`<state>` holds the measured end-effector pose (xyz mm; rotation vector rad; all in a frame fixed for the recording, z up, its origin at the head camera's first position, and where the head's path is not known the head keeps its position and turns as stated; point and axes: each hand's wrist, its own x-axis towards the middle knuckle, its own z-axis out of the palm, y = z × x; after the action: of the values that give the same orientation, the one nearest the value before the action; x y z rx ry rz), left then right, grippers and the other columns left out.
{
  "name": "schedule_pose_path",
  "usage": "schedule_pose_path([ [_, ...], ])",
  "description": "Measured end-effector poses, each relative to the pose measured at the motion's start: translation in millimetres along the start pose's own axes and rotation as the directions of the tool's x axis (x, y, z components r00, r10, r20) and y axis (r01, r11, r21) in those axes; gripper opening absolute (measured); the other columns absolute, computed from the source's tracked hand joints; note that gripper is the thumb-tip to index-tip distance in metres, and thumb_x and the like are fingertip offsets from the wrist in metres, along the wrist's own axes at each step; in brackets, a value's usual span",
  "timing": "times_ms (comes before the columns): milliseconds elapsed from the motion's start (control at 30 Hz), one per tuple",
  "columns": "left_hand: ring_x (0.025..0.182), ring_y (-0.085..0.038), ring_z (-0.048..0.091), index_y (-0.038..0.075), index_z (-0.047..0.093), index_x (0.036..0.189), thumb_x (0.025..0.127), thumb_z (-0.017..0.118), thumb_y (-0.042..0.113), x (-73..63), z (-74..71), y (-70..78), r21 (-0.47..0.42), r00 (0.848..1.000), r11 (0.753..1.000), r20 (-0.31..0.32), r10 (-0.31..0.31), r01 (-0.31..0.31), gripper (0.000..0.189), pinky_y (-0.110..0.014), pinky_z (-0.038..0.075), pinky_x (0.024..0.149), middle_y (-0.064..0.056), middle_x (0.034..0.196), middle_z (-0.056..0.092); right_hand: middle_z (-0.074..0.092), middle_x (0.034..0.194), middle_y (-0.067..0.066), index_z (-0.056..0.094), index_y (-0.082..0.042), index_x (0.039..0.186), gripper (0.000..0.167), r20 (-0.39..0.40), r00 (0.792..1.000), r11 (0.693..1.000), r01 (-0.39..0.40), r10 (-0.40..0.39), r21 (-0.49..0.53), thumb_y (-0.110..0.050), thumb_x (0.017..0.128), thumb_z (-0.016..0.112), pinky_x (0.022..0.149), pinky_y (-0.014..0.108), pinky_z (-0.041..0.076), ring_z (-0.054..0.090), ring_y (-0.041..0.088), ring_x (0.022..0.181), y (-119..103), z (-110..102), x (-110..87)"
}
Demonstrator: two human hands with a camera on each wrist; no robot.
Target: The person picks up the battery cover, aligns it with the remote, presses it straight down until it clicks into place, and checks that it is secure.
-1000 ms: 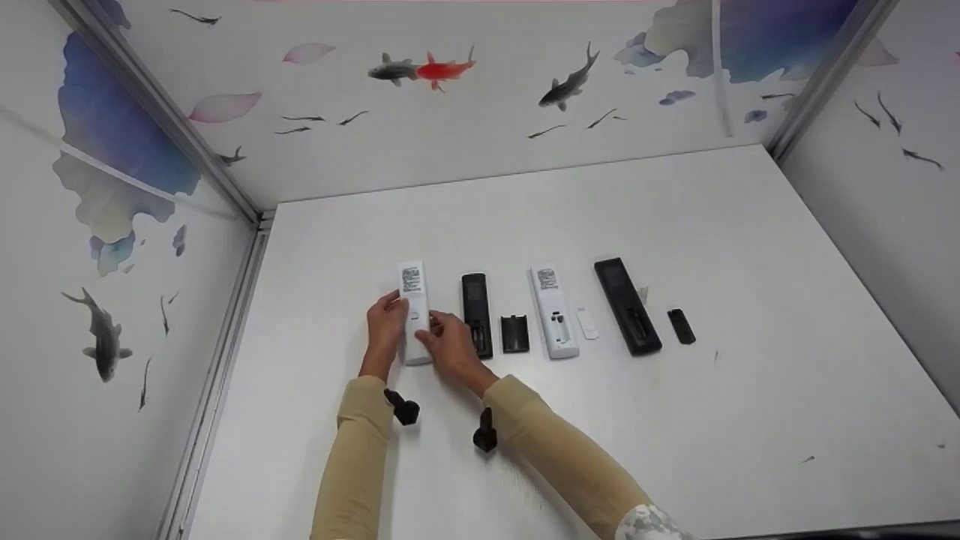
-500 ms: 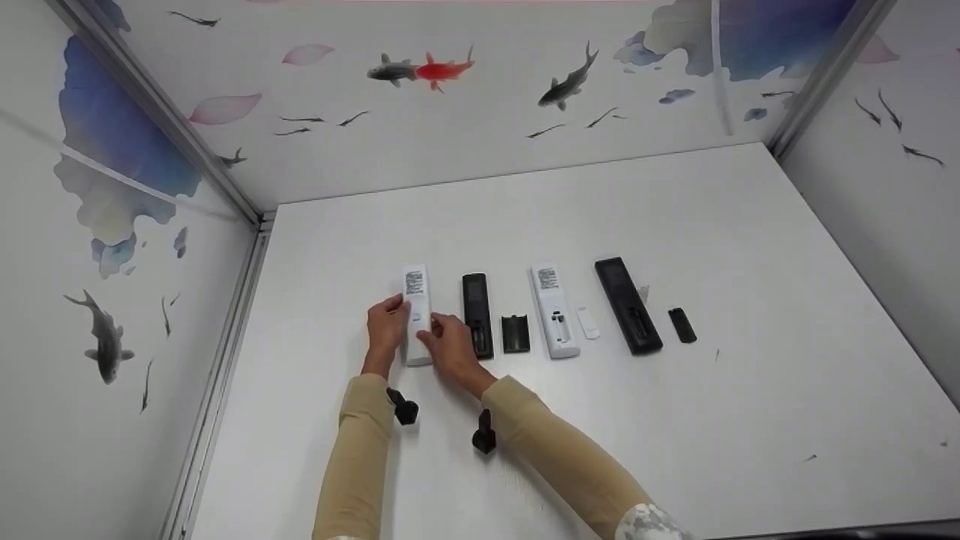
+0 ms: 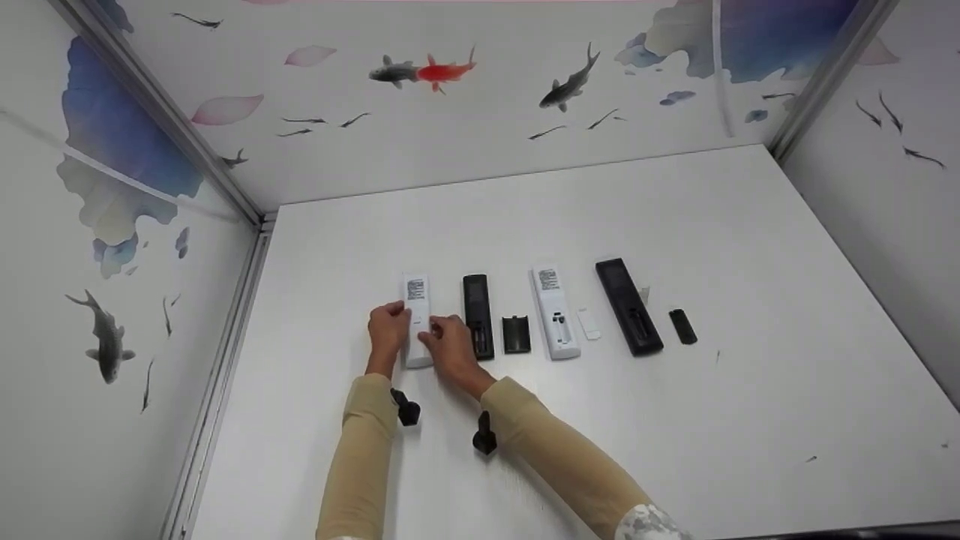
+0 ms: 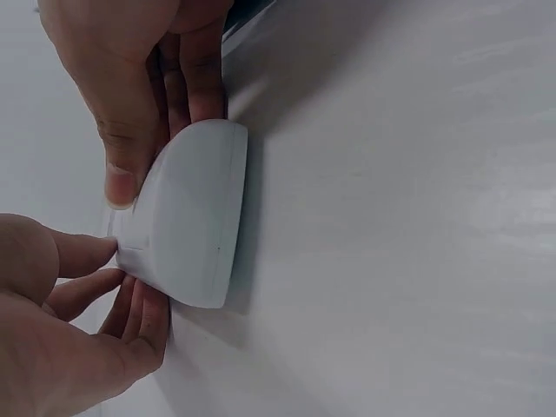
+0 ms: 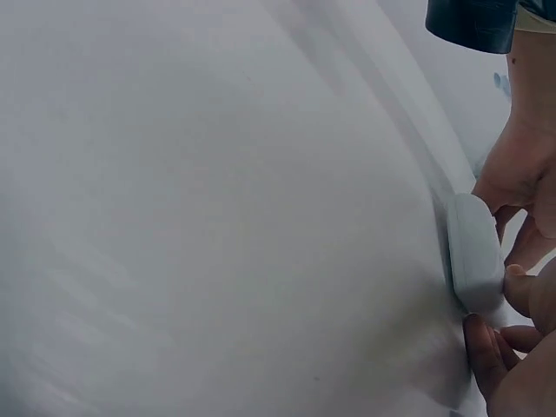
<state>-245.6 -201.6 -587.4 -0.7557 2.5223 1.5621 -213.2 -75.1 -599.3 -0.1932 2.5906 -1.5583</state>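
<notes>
A white remote control [image 3: 418, 346] lies back side up at the left of the row, its printed label towards the far end. No open battery bay shows on its back. My left hand [image 3: 386, 331] grips its left edge, the thumb at the back's edge and fingers down the side. From the other side my right hand [image 3: 454, 349] holds it, the thumb on the back near the middle. In the left wrist view the rounded near end of the remote [image 4: 195, 217] sits between both hands. The right wrist view catches the same end [image 5: 474, 248] at its right border.
To the right lie a black remote [image 3: 477, 311] with an open battery bay, its black cover [image 3: 515, 334], another opened white remote [image 3: 553, 311], a white cover [image 3: 588, 324], a larger black remote [image 3: 628, 306] and a small black cover [image 3: 682, 326]. Walls enclose the white table [image 3: 675, 450].
The white remote's far end has come a little nearer and lower, and my left hand has shifted slightly towards me with it. My right hand has barely moved.
</notes>
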Motion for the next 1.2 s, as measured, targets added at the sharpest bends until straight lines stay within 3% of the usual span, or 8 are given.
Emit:
schedule_pose_path([
  [300,0.134,-0.035,0.054,-0.005,0.059,0.134,0.1,0.057,0.013,-1.8,-0.2,0.5,0.03,0.998,0.998,-0.027,0.048,-0.047,0.039,-0.045,0.044,0.111,-0.024,0.137,0.06,0.065,0.101,0.012,0.066,0.005,0.125,0.035,-0.005,1.0,1.0,-0.026,0.026,0.013,-0.015,0.095,0.069,0.078,0.028,0.05,0.056,0.013,0.088,-3,0,-2.3],
  [533,0.128,-0.035,0.058,-0.005,0.061,0.132,0.098,0.061,0.012,-7.2,-0.1,2.6,0.016,0.997,0.997,-0.033,0.073,-0.072,0.038,-0.045,0.046,0.107,-0.024,0.133,0.063,0.066,0.102,0.015,0.066,0.006,0.122,0.037,-0.056,0.998,0.999,-0.029,0.031,0.039,-0.012,0.091,0.074,0.08,0.031,0.053,0.061,0.019,0.091,-3,-2,-6.7],
  [867,0.118,-0.033,0.06,-0.001,0.061,0.132,0.095,0.063,0.012,-14.5,-5.2,0.4,-0.032,0.997,0.998,-0.055,0.045,-0.047,0.039,-0.045,0.048,0.103,-0.022,0.129,0.063,0.067,0.106,0.017,0.068,0.005,0.116,0.031,-0.095,0.995,0.996,-0.004,0.012,0.086,-0.006,0.088,0.075,0.083,0.036,0.056,0.067,0.026,0.097,-3,-10,-14.1],
  [1200,0.116,-0.033,0.062,0.001,0.065,0.128,0.093,0.067,0.01,-19.6,1.4,8.2,-0.003,0.989,0.989,-0.037,0.145,-0.145,0.037,-0.042,0.051,0.093,-0.019,0.132,0.063,0.065,0.104,0.019,0.071,0.003,0.109,0.021,-0.196,0.978,0.997,0.078,-0.075,0.008,-0.004,0.09,0.072,0.078,0.035,0.055,0.065,0.027,0.091,-2,-41,-19.6],
])
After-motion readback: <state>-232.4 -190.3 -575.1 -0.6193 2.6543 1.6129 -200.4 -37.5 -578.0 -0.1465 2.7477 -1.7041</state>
